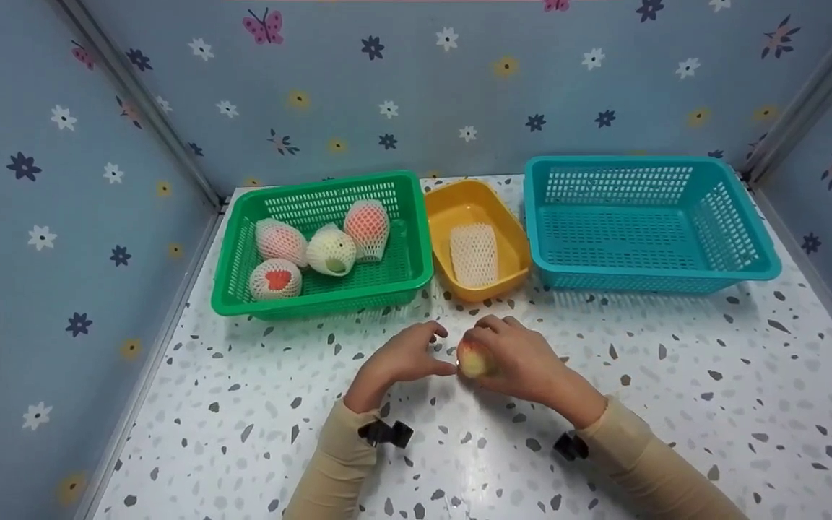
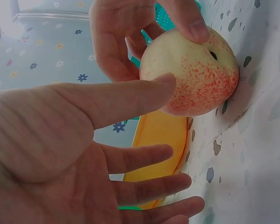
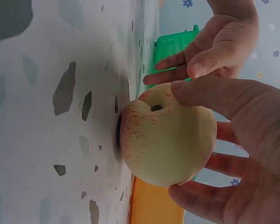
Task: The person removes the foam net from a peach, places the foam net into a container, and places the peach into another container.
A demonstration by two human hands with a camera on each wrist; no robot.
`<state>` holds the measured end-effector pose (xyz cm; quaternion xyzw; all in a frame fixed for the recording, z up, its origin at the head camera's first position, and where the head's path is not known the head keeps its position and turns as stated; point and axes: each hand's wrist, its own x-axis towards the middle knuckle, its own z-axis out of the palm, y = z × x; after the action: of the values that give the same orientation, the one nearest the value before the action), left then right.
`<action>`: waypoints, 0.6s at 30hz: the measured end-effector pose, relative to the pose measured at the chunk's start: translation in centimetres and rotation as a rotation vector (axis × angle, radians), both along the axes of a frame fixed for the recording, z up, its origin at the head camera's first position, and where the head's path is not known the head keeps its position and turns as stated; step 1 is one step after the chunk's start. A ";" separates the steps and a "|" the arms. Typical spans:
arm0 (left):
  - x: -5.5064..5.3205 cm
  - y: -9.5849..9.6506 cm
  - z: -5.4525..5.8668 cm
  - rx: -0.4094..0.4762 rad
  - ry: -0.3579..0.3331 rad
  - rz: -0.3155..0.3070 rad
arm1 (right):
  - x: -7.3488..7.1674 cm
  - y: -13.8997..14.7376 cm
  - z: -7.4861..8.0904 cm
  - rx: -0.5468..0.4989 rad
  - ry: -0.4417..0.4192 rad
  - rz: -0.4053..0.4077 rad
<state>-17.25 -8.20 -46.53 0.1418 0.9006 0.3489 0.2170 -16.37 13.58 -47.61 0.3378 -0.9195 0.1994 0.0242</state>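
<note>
A pale yellow peach with red speckles (image 1: 473, 360) is at the table's middle, its dark stem hollow showing in both wrist views. My right hand (image 1: 522, 362) grips it, thumb on one side and fingers curled round the other, as the right wrist view shows with the peach (image 3: 165, 140) low by the tabletop. Just left of the fruit is my left hand (image 1: 406, 354), its fingers extended and slightly bent. In the left wrist view the left thumb (image 2: 130, 95) overlaps the peach; whether it touches I cannot tell.
A green basket (image 1: 322, 300) at back left holds several fruits in foam nets (image 1: 331, 250). Beside it a yellow tray (image 1: 470, 292) contains a white foam net (image 1: 474, 254). The blue basket (image 1: 654, 278) stands at back right. Patterned walls (image 1: 423, 87) enclose the speckled table (image 1: 676, 361).
</note>
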 end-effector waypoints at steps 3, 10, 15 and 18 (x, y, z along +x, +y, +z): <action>0.0 0.0 0.0 -0.014 0.013 -0.015 | 0.0 0.0 -0.1 -0.001 0.016 -0.004; -0.1 0.0 0.1 -0.016 0.020 -0.020 | 0.0 -0.3 -0.5 0.002 0.060 -0.010; 0.1 -0.1 0.1 -0.005 0.006 -0.008 | 0.1 -0.2 -0.6 0.001 0.051 -0.020; 0.1 -0.2 0.1 -0.004 0.007 -0.011 | 0.1 0.1 -0.4 0.007 0.026 -0.031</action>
<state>-17.17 -8.41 -46.43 0.1475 0.9011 0.3456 0.2162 -16.26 13.70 -48.03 0.3263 -0.9249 0.1914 0.0378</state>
